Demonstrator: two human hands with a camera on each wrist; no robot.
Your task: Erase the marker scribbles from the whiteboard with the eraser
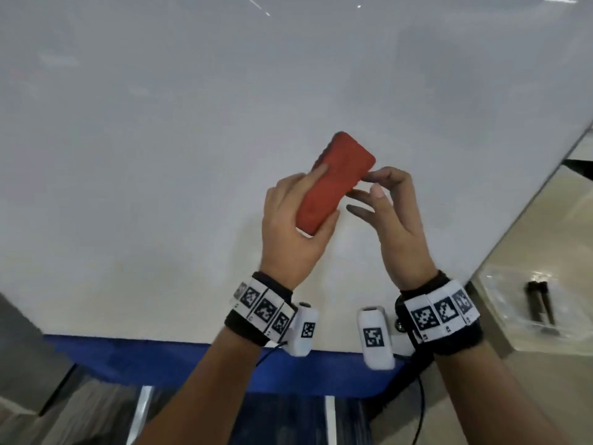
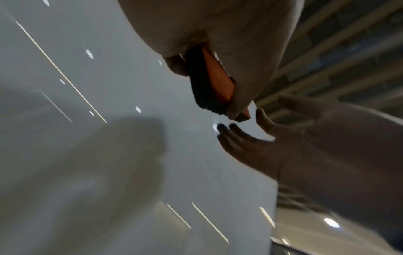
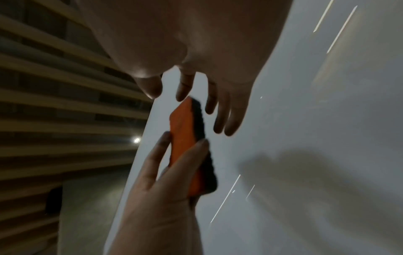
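Observation:
A red eraser (image 1: 333, 184) with a dark felt side is held tilted in front of the white whiteboard (image 1: 160, 155), felt toward the board. My left hand (image 1: 288, 226) grips its lower half, thumb on one long edge and fingers on the other. My right hand (image 1: 385, 203) hovers at the eraser's right edge with loosely bent fingers; one fingertip seems to touch it. The right wrist view shows the eraser (image 3: 185, 131) in the left hand (image 3: 163, 189), with the right fingers (image 3: 220, 120) spread beside its tip. I see no marker marks on the visible board.
A blue strip (image 1: 160, 358) runs under the board's lower edge. To the right, past the board's slanted edge (image 1: 545, 181), a clear tray (image 1: 500, 303) holds two dark markers (image 1: 539, 303). A grey block (image 1: 25, 348) stands at lower left.

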